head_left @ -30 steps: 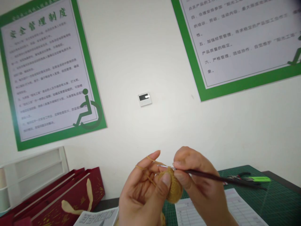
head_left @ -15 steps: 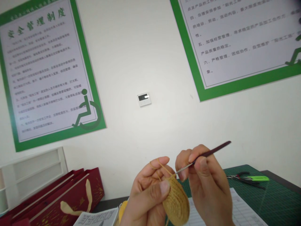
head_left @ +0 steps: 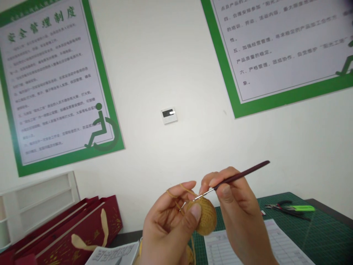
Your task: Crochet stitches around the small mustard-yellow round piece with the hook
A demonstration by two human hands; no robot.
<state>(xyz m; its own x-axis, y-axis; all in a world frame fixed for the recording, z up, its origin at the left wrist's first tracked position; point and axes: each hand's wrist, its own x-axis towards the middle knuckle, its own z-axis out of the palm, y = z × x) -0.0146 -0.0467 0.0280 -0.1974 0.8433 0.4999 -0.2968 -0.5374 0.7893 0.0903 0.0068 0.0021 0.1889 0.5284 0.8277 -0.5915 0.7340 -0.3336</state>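
Wall: white, with a green-framed notice (head_left: pixel 52 84) above the work.
Crocheted piece (head_left: pixel 205 217): mustard yarn, too round to show a clear long axis, held under the left hand's (head_left: pixel 168 226) thumb, right of that palm and touching the right hand (head_left: pixel 239 209).
Left fingers (head_left: pixel 182 186): curled and raised, a yarn strand (head_left: pixel 174 193) running over them.
Right fingers (head_left: pixel 212 182): closed on a crochet hook (head_left: pixel 239 176), its metal tip crossing the piece toward the left fingers.
Table (head_left: pixel 329 203): carries a green cutting mat (head_left: pixel 320 235), a paper form (head_left: pixel 216 248) and pliers (head_left: pixel 286 208).

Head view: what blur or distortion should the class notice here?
Head view: the wall posters slant and their small print is soft; a dark smudge marks the top right corner; the crochet hook and yellow crocheted piece look fairly sharp.
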